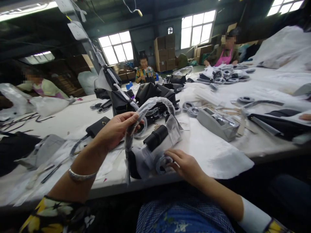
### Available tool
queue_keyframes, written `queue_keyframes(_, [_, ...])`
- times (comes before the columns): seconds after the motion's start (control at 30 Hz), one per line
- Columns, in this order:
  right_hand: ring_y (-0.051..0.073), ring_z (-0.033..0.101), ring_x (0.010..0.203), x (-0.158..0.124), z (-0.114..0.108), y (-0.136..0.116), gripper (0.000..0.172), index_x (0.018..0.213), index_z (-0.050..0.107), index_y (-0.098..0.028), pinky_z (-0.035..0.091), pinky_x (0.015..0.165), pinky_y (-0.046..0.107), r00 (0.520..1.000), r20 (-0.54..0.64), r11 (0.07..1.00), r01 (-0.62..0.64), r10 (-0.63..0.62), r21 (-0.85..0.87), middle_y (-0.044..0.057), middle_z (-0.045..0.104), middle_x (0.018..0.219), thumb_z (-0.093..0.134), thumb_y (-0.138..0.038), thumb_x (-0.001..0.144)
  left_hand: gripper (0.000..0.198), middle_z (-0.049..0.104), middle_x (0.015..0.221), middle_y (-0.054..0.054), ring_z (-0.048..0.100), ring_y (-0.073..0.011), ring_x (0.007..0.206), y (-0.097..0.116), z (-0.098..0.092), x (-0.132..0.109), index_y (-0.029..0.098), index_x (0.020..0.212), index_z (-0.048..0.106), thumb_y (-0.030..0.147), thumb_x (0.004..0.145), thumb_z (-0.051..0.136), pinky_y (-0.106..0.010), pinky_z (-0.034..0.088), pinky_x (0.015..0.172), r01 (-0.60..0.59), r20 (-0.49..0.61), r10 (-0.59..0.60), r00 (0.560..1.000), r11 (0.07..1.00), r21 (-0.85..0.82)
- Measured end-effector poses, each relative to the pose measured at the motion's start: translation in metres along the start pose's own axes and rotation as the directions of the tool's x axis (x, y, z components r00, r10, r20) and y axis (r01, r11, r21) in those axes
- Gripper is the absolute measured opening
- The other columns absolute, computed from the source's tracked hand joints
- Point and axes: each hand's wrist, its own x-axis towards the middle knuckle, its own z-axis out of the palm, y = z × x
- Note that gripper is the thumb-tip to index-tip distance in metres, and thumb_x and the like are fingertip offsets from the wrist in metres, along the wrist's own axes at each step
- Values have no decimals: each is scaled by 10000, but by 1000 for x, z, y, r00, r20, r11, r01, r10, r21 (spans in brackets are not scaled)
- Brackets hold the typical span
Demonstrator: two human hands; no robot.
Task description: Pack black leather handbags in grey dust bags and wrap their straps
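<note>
A black handbag (156, 137), partly covered in white wrapping, stands at the table's near edge. Its arched handle (155, 103) is wound in clear plastic. My left hand (121, 127) pinches the left side of this handle, thumb on top. Low at the bag's right front, my right hand (184, 164) has its fingers closed on a coiled strap (161, 163) in clear wrap. White paper (213, 158) lies on the table to the right of the bag.
A grey tape dispenser (217, 124) stands right of the bag. Black bags (155, 94) are heaped behind it, and wrapped coiled straps (221, 74) lie farther back. Another black bag (272, 124) lies at right, by another person's hand (305, 116). Several people sit around the table.
</note>
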Motion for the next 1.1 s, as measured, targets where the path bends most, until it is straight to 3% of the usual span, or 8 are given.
queue_keyframes(0.17, [227, 662, 1083, -14, 16, 4, 374, 1313, 593, -203, 578, 922, 377, 921, -9, 918, 387, -389, -87, 106, 684, 1252, 526, -114, 957, 443, 707, 835, -35, 599, -114, 657, -4, 3, -1, 181, 936, 737, 554, 710, 811, -198, 464, 573, -18, -35, 18, 999, 1000, -2])
queue_keyframes(0.33, [250, 509, 1336, -10, 20, 11, 542, 1471, 427, -144, 510, 1067, 406, 916, 84, 911, 400, -393, -101, 156, 531, 1450, 575, -151, 950, 390, 702, 835, -30, 584, -106, 671, -5, 0, -4, 176, 908, 740, 539, 767, 771, -184, 451, 585, -40, -35, 40, 999, 999, 6])
queue_keyframes(0.47, [238, 367, 1439, -11, 24, 18, 439, 1401, 513, -179, 471, 1109, 400, 891, 176, 888, 443, -419, -125, 125, 432, 1535, 520, -117, 966, 389, 700, 841, -34, 588, -101, 677, -5, 0, -6, 171, 918, 742, 529, 770, 774, -175, 446, 582, -32, -44, 31, 999, 999, -13])
queue_keyframes(0.67, [231, 632, 1152, -1, 43, 24, 225, 1108, 705, -189, 574, 935, 390, 857, 67, 796, 500, -510, -341, 91, 609, 1380, 548, -131, 958, 407, 702, 860, -48, 585, -95, 658, -4, 3, -8, 154, 905, 739, 527, 751, 790, -179, 475, 598, -22, -39, 20, 999, 998, -55])
queue_keyframes(0.77, [224, 647, 1075, 6, 39, 11, 180, 1030, 726, -213, 569, 898, 388, 855, -4, 795, 481, -519, -370, 63, 628, 1356, 589, -144, 935, 400, 709, 887, -49, 592, -91, 672, -4, 3, -9, 159, 913, 741, 514, 740, 804, -168, 478, 607, -25, -62, 20, 998, 996, -80])
queue_keyframes(0.97, [299, 612, 1081, 24, -23, -26, 221, 1065, 754, -281, 529, 902, 461, 937, -334, 994, 100, -106, -36, 112, 639, 1268, 711, -290, 849, 456, 674, 735, -9, 565, -97, 612, -2, -2, -12, 177, 1018, 751, 538, 742, 793, -180, 444, 554, -12, -60, 6, 998, 995, -102])
queue_keyframes(1.03, [257, 645, 899, 41, -43, -34, 249, 1060, 764, -270, 547, 768, 396, 941, -325, 977, -28, 97, 210, 98, 691, 1102, 733, -373, 836, 441, 686, 772, -16, 566, -98, 621, 1, -2, -13, 176, 1043, 751, 496, 745, 806, -179, 429, 545, -5, -24, 3, 1000, 998, -70])
queue_keyframes(1.1, [203, 630, 753, 62, -56, -40, 283, 1031, 775, -244, 514, 651, 323, 937, -189, 866, -178, 294, 467, 62, 718, 943, 723, -445, 839, 440, 708, 845, -37, 600, -117, 686, 3, -2, -13, 173, 1080, 744, 470, 759, 802, -187, 447, 585, 4, 13, -4, 1000, 999, -37])
